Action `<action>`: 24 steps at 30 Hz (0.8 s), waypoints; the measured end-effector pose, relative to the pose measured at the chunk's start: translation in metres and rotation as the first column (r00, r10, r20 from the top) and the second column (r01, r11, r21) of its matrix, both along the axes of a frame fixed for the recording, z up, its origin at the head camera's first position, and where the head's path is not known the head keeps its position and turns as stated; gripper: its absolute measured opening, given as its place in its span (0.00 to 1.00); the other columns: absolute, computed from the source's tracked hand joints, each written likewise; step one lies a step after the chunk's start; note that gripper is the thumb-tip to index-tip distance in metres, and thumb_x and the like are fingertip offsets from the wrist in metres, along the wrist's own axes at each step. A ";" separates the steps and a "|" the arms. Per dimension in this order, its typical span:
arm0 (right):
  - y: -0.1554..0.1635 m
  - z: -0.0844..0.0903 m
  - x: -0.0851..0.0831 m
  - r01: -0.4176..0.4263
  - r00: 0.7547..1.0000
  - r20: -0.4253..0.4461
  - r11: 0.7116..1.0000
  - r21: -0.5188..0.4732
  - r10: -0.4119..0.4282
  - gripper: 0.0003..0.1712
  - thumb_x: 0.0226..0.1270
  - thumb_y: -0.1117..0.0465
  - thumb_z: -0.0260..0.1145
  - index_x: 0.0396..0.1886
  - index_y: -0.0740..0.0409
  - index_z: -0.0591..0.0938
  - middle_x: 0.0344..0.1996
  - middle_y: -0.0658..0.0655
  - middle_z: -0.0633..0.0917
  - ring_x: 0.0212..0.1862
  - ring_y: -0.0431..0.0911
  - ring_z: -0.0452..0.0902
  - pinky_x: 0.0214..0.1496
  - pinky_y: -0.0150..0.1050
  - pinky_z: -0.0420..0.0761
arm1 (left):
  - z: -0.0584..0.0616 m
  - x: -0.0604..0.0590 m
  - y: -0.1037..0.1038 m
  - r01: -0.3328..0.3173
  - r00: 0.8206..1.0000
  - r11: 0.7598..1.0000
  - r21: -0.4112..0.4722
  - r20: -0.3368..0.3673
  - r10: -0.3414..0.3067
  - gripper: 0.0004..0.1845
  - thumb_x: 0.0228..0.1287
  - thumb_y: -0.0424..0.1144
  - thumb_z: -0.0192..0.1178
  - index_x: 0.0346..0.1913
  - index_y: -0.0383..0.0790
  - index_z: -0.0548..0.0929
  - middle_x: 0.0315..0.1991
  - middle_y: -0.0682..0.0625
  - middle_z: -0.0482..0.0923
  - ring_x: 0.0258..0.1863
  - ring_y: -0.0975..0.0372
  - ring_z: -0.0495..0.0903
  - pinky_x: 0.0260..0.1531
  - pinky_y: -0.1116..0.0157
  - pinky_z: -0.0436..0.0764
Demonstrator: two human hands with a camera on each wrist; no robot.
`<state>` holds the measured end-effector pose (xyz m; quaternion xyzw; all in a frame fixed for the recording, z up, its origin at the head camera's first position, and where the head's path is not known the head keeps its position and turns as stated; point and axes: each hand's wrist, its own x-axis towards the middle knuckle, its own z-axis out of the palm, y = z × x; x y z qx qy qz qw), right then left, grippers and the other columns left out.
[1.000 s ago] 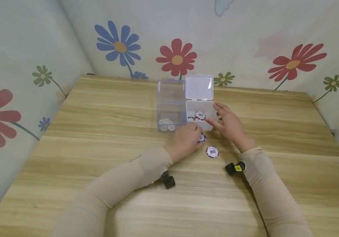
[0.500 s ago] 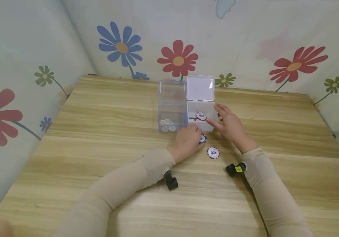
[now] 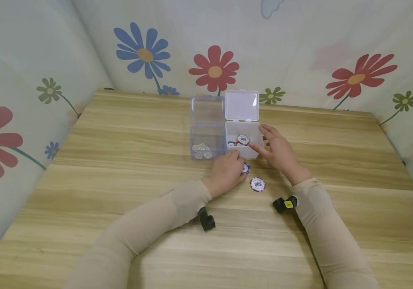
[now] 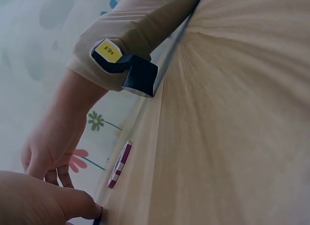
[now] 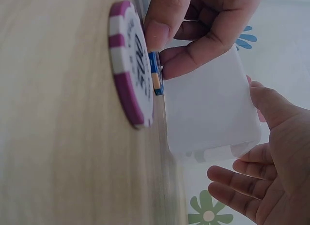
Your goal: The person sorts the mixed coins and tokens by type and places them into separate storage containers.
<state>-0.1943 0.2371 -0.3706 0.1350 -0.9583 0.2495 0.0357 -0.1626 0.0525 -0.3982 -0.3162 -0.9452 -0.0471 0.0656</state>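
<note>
My left hand (image 3: 240, 167) pinches a blue poker chip (image 3: 245, 167) on the wooden table (image 3: 119, 168), just in front of a white plastic box (image 3: 253, 151). In the right wrist view its thumb and fingers (image 5: 160, 38) hold the blue chip (image 5: 156, 80) on edge. A purple 500 chip (image 3: 257, 184) lies flat beside it; the same purple chip (image 5: 130, 65) shows close up. My right hand (image 3: 265, 141) stays with straight fingers at the box's right side. Inside the box lie a red 100 chip (image 3: 243, 139) and others.
A clear box (image 3: 207, 132) with several silver coins (image 3: 201, 151) stands against the white box's left side; both lids are open toward the back. Flowered walls (image 3: 29, 80) close in the table on the left, back and right. Small black cameras (image 3: 206, 220) sit at both wrists.
Both hands and the chips stay where they were; only the head view shifts slightly.
</note>
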 end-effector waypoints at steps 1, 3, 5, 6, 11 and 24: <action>0.000 0.000 0.000 -0.001 1.000 0.001 1.000 0.002 0.001 0.43 0.68 0.46 0.61 0.72 0.67 0.59 0.72 0.68 0.61 0.54 0.63 0.78 0.59 0.54 0.78 | 0.001 0.000 0.000 0.001 1.000 1.000 -0.003 0.005 -0.001 0.20 0.62 0.54 0.60 0.43 0.39 0.83 0.40 0.49 0.78 0.40 0.59 0.78 0.34 0.65 0.82; 0.000 0.000 -0.001 0.000 1.000 0.005 1.000 0.001 0.000 0.43 0.68 0.46 0.61 0.72 0.67 0.59 0.72 0.68 0.61 0.54 0.63 0.78 0.59 0.54 0.77 | 0.002 0.001 0.000 0.002 1.000 1.000 -0.004 0.023 -0.002 0.21 0.62 0.54 0.61 0.44 0.39 0.82 0.41 0.49 0.78 0.41 0.59 0.77 0.35 0.65 0.82; 0.000 0.000 -0.001 0.002 1.000 0.011 1.000 -0.001 -0.002 0.43 0.68 0.47 0.62 0.72 0.67 0.59 0.72 0.67 0.61 0.55 0.63 0.77 0.59 0.54 0.78 | 0.003 0.001 0.001 0.004 0.999 1.000 -0.002 0.042 -0.004 0.21 0.61 0.54 0.61 0.44 0.39 0.82 0.41 0.49 0.78 0.41 0.59 0.77 0.36 0.64 0.82; 0.000 0.000 -0.001 0.004 1.000 0.015 1.000 -0.004 -0.004 0.43 0.68 0.47 0.62 0.72 0.67 0.59 0.72 0.67 0.61 0.55 0.63 0.77 0.59 0.54 0.78 | 0.003 0.001 0.001 0.005 0.999 1.000 0.000 0.054 -0.005 0.21 0.61 0.54 0.62 0.44 0.39 0.81 0.41 0.49 0.78 0.42 0.59 0.77 0.37 0.64 0.82; 0.000 0.000 -0.001 0.005 1.000 0.023 1.000 -0.003 -0.005 0.43 0.68 0.46 0.61 0.72 0.67 0.59 0.72 0.67 0.61 0.55 0.63 0.77 0.59 0.54 0.78 | 0.004 0.000 0.001 0.005 0.995 1.000 0.018 0.104 -0.007 0.20 0.60 0.53 0.63 0.45 0.39 0.80 0.41 0.49 0.78 0.42 0.59 0.77 0.38 0.64 0.81; 0.000 0.003 0.000 0.007 0.999 0.034 1.000 0.001 -0.007 0.43 0.68 0.47 0.61 0.72 0.68 0.59 0.72 0.67 0.61 0.56 0.62 0.76 0.60 0.54 0.77 | 0.008 -0.001 0.000 -0.011 0.976 0.996 0.092 0.219 -0.009 0.20 0.56 0.51 0.67 0.43 0.39 0.78 0.39 0.49 0.77 0.39 0.61 0.75 0.37 0.66 0.80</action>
